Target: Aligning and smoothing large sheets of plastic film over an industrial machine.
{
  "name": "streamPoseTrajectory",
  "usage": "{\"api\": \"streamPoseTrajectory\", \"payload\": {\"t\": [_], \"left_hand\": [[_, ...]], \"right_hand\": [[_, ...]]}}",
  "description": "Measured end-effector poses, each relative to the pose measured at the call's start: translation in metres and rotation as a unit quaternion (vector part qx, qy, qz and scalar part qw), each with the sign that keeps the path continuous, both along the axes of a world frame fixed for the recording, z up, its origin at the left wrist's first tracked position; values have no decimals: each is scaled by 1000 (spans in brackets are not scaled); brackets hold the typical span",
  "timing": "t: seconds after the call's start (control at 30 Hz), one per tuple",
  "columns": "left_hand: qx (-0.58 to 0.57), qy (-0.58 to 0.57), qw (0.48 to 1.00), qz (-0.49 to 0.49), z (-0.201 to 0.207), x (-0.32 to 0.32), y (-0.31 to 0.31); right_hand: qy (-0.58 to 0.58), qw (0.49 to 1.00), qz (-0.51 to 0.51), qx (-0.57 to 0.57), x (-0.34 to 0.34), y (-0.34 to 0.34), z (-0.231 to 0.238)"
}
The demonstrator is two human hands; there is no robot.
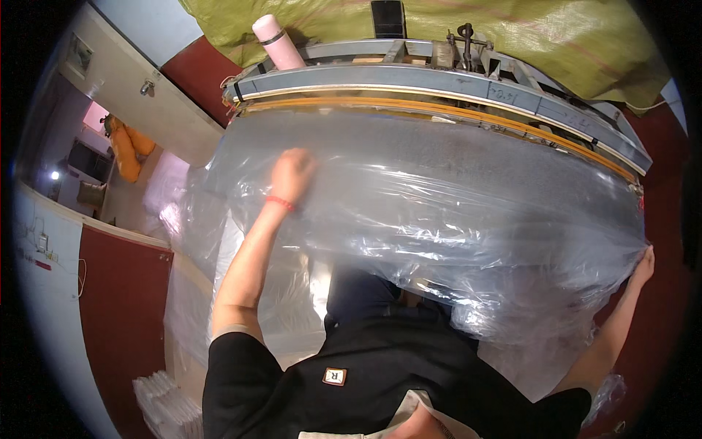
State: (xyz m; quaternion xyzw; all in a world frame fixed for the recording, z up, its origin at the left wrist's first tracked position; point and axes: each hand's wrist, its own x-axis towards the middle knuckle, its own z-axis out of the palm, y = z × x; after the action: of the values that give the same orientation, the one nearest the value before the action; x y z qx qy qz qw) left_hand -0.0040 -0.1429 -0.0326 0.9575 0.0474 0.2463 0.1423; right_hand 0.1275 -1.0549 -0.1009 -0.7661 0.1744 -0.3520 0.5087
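A wide sheet of clear plastic film lies across the bench in front of me and hangs in loose folds toward my lap. My left hand, with a red band at the wrist, is over the left part of the film. It is blurred and its fingers look curled, but whether they grip the film cannot be made out. At the far right, my right hand pinches the film's edge and pulls it into creases that fan out from the fingers.
Behind the film runs a long metal sealing frame with an orange strip. A pink bottle stands at its back left, and a black clamp at its back. Stacked clear bags lie lower left, near a door.
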Motion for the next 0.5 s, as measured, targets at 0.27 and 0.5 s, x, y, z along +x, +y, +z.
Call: {"api": "streamPoseTrajectory", "payload": {"t": [0.27, 0.5], "left_hand": [[-64, -14, 998, 13, -1, -4, -5], [-126, -26, 991, 38, 6, 15, 0]], "right_hand": [[-62, 968, 91, 226, -58, -11, 49], [-20, 974, -33, 225, -9, 26, 75]]}}
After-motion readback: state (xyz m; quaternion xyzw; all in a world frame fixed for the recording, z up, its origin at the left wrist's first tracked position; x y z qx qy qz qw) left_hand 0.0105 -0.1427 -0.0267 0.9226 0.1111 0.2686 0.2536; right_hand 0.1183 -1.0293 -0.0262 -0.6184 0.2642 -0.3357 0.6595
